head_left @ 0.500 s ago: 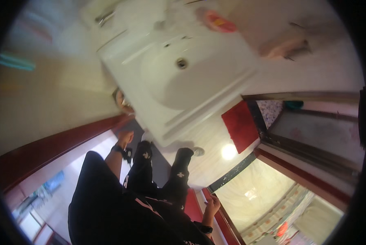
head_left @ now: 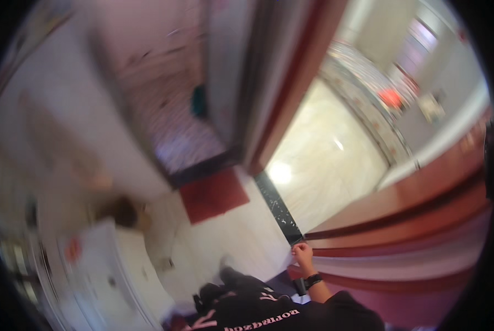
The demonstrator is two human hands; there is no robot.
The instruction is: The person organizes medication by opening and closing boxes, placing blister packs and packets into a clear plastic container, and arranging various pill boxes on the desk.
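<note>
Extending from one black sleeve [head_left: 354, 309] at the lower edge, one right hand [head_left: 302, 252] is seen, with its fingers loosely curled and nothing visible in them; whether they are fully closed cannot be told. The left hand is out of view, so its state cannot be told. One black band [head_left: 313, 280] is worn on the right wrist. Below, one black shirt with pale lettering [head_left: 263, 317] and dark trousers [head_left: 238, 279] are shown.

Just beside the right hand, one red-brown wooden door frame [head_left: 401, 194] is seen sweeping to the right edge; whether it is touched cannot be told. By the fingertips, the near end of one dark, white-flecked floor strip [head_left: 277, 208] is placed.

At lower left, one white basin [head_left: 92, 276] is blurred, with one red item [head_left: 73, 250] at it. Farther up, one red mat [head_left: 214, 194] is laid on the pale floor, before one doorway where one green object [head_left: 199, 102] is seen. Through a second doorway, at upper right, one orange-red item [head_left: 390, 98] is set on striped fabric [head_left: 357, 63], and one bright window-like panel [head_left: 423, 34] is visible beyond.
</note>
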